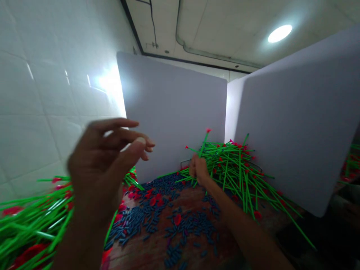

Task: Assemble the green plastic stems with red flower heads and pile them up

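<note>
My left hand (104,161) is raised close to the camera, fingertips drawn together in a loose pinch; it is blurred and I cannot make out anything in it. My right hand (199,169) reaches far forward and is closed on a green stick with a red tip (204,142) at the edge of a heap of such green sticks (239,165) in the back right corner. Another heap of green sticks (30,221) lies at the near left, under my left arm.
Several small dark blue capsule-shaped pieces (171,217) and red caps (153,200) are scattered over the reddish table top (157,251). White partition boards (174,108) stand behind and to the right (295,123). A tiled wall (42,93) bounds the left side.
</note>
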A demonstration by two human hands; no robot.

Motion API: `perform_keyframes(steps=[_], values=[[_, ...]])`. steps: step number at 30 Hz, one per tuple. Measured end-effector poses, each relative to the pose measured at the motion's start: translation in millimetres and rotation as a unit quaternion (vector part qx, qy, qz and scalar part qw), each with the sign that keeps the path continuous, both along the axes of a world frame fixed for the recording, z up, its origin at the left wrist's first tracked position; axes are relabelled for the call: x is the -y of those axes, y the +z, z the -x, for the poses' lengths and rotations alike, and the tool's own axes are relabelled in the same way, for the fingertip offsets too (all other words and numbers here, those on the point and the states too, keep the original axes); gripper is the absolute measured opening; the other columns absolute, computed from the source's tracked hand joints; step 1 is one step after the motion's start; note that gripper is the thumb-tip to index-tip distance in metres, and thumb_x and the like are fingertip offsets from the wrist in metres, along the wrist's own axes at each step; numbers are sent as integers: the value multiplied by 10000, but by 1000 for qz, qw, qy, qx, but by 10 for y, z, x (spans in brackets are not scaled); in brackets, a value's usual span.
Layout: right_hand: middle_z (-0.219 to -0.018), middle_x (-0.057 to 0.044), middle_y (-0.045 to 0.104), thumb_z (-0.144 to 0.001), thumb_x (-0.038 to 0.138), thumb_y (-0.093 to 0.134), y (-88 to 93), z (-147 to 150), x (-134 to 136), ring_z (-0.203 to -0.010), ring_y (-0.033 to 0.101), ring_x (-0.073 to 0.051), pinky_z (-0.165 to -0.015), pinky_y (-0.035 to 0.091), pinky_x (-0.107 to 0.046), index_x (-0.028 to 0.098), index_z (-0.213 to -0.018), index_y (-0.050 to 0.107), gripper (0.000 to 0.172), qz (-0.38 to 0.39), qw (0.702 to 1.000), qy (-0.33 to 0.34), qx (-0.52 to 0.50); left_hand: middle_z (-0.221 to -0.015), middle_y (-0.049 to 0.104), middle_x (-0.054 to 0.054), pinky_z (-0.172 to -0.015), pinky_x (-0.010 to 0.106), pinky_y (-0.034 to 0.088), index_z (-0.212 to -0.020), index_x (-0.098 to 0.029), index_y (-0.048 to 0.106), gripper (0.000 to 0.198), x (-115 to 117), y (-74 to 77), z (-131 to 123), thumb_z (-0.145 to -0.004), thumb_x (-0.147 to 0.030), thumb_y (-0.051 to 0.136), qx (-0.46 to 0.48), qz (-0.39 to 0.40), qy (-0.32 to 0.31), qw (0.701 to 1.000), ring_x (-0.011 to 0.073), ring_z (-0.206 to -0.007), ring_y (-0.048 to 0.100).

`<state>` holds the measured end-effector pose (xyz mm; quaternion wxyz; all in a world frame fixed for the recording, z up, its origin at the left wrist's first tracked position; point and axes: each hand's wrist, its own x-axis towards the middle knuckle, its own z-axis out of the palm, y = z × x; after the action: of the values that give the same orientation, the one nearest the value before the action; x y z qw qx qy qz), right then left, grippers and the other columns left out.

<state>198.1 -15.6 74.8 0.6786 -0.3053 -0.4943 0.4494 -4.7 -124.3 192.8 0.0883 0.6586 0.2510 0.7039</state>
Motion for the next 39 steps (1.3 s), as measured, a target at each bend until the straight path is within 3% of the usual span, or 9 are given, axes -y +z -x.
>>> perform_keyframes(steps=[2, 5, 9, 12, 20, 28, 31, 35, 39], values=[[-375, 87, 238, -771, 576, 478, -273, 55, -51, -331, 211, -49, -348, 151, -203, 224, -520, 263, 482, 53, 997, 11, 46, -771, 625, -9, -635, 257, 495, -1069, -172, 565, 345, -158, -129, -122, -786, -368, 600, -24, 28, -27, 999, 119, -692, 603], [-374, 94, 216, -771, 572, 476, -595, 118, -117, -316, 209, -51, -338, 149, -201, 225, -516, 264, 481, 71, 994, 57, 55, -738, 636, 22, -565, 242, 477, -927, -149, 569, 354, -630, -570, -143, -748, -454, 586, -76, 174, -8, 982, 133, -641, 588], [-379, 103, 212, -748, 595, 491, -675, 117, -170, -306, 192, -43, -331, 131, -192, 220, -527, 276, 486, 49, 995, 73, 41, -728, 658, 29, -676, 267, 463, -838, -159, 588, 321, -1156, -1268, 63, -724, -455, 535, -239, 278, 64, 928, 171, -711, 611], [-378, 108, 227, -724, 608, 516, -668, 93, -185, -302, 195, -44, -325, 141, -190, 219, -543, 288, 486, 53, 995, 84, 17, -771, 669, 29, -685, 262, 430, -828, -178, 609, 267, -1246, -1559, 180, -747, -410, 504, -380, 293, 84, 874, 186, -753, 614], [-397, 106, 278, -709, 583, 558, -659, 23, -185, -328, 240, -47, -351, 219, -190, 207, -550, 331, 468, 76, 993, 84, 15, -796, 673, 7, -632, 242, 382, -857, -220, 599, 283, -1300, -1708, 170, -807, -440, 428, -454, 334, 118, 817, 194, -774, 618], [-474, 78, 407, -803, 533, 498, -777, -14, -205, -375, 390, -76, -405, 312, -185, 166, -780, 539, 370, 50, 976, 156, 141, -781, 668, 8, -627, 230, 382, -839, -209, 592, 286, -1305, -1743, 175, -810, -438, 422, -453, 331, 104, 821, 183, -754, 614], [-517, 75, 411, -821, 543, 488, -781, 2, -201, -407, 353, -73, -424, 298, -184, 184, -861, 549, 367, 44, 982, 125, 136, -773, 664, 6, -631, 233, 385, -844, -205, 591, 281, -1293, -1751, 182, -820, -423, 416, -449, 331, 106, 823, 179, -743, 612], [-558, 44, 426, -793, 553, 534, -700, 14, -209, -491, 371, -79, -467, 279, -192, 160, -751, 571, 396, -53, 990, 35, 130, -757, 659, 2, -637, 232, 391, -852, -202, 597, 286, -1303, -1772, 202, -832, -415, 407, -449, 329, 100, 825, 173, -733, 613], [-496, 63, 391, -822, 549, 487, -632, -18, -189, -438, 336, -73, -444, 249, -196, 147, -802, 577, 413, 14, 989, 60, 137, -770, 665, 7, -621, 226, 384, -856, -194, 607, 301, -1300, -1770, 193, -829, -427, 417, -449, 330, 98, 824, 171, -727, 609]])
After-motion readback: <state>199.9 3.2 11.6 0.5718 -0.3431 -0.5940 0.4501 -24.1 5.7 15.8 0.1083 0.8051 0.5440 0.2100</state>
